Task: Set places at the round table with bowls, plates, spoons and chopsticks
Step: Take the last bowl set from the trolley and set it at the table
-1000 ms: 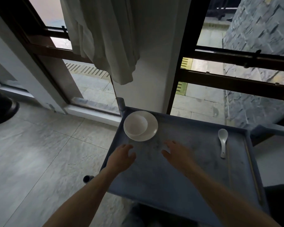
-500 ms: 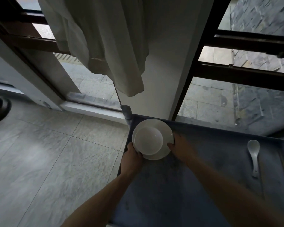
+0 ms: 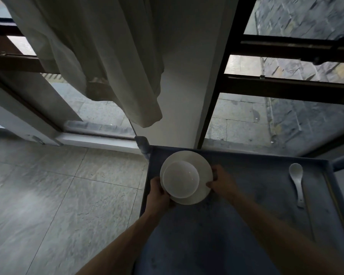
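Observation:
A white bowl (image 3: pixel 180 179) sits on a white plate (image 3: pixel 202 165) over the far left corner of a blue cart tray (image 3: pixel 236 225). My left hand (image 3: pixel 158 195) grips the plate's left rim from below. My right hand (image 3: pixel 220 182) pinches its right rim, thumb on top. The plate looks slightly raised off the tray. A white ceramic spoon (image 3: pixel 297 180) lies on the tray's right side, and a pair of chopsticks (image 3: pixel 335 207) lies along the right wall beyond it.
The cart stands against a white pillar (image 3: pixel 187 76) between dark-framed windows. A pale curtain (image 3: pixel 99 56) hangs above the cart's far left corner. Grey tiled floor (image 3: pixel 58 195) spreads to the left.
Both hands moved from the bare tray up to the plate and took hold of its rim on either side. The view came closer to the cart.

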Motion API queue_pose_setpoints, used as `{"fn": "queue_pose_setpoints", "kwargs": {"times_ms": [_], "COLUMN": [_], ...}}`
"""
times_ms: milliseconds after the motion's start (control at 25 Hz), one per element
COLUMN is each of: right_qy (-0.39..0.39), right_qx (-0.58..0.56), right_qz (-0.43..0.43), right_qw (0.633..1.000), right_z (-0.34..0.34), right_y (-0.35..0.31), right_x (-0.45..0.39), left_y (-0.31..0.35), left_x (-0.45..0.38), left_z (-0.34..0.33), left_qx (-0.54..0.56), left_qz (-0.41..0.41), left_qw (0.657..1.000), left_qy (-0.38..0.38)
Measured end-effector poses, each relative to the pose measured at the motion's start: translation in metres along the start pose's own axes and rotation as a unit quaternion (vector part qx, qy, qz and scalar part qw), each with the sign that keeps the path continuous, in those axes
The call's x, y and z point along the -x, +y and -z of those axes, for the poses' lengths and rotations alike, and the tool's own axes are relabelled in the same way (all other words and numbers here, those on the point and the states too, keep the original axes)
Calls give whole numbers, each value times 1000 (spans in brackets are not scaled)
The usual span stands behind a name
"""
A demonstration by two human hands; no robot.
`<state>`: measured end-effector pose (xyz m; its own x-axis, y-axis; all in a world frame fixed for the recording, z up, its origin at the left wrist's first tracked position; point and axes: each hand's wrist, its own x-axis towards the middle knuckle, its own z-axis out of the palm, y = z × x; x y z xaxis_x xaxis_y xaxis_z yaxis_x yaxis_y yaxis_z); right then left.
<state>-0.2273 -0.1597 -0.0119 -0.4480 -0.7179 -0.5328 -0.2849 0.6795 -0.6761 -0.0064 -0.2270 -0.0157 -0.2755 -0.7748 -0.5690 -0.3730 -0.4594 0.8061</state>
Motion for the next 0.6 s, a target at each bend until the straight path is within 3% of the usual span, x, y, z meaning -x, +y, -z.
{"fn": "queue_pose_setpoints", "kwargs": {"times_ms": [240,600], "right_qy": [46,138], "right_qx": [-135,-179], "right_qz": [-70,-121], "right_qw": [987,967], "right_z": [14,60], "right_y": [33,97], "right_x": [42,103], "left_y": [2,16], "left_x": [4,26], "left_z": [-20,-103], "left_qx": [61,41], "left_qz": [-14,22], "left_qw": [986,976], "left_qy": [-154,-212]}}
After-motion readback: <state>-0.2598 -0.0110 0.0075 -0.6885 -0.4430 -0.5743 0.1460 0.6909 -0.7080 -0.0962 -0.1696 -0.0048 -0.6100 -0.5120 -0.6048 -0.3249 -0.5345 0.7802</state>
